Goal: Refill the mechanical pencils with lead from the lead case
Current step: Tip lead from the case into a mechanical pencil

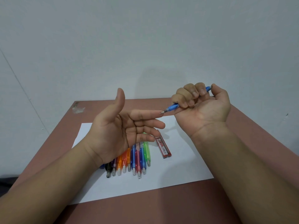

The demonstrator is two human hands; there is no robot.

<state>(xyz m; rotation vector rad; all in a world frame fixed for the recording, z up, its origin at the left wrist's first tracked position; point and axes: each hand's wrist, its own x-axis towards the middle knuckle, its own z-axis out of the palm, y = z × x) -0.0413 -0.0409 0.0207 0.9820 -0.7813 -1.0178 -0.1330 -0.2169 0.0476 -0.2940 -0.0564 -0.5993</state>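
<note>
My right hand (202, 104) is raised above the table, fingers curled round a blue mechanical pencil (172, 108), thumb on its top end. The pencil's metal tip points left and touches the tip of my left index finger. My left hand (119, 126) is held palm up with fingers straight and thumb raised, holding nothing. Below it, a row of several coloured mechanical pencils (135, 160) lies side by side on a white sheet of paper (178, 172), tips toward me; my left hand and wrist hide their far ends. A red lead case (163, 147) lies just right of the row.
The paper lies on a reddish-brown table (161, 207) set against a pale wall. A worn patch (77, 108) marks the table's far left corner. A dark object (6, 180) shows at the left edge beside my left forearm.
</note>
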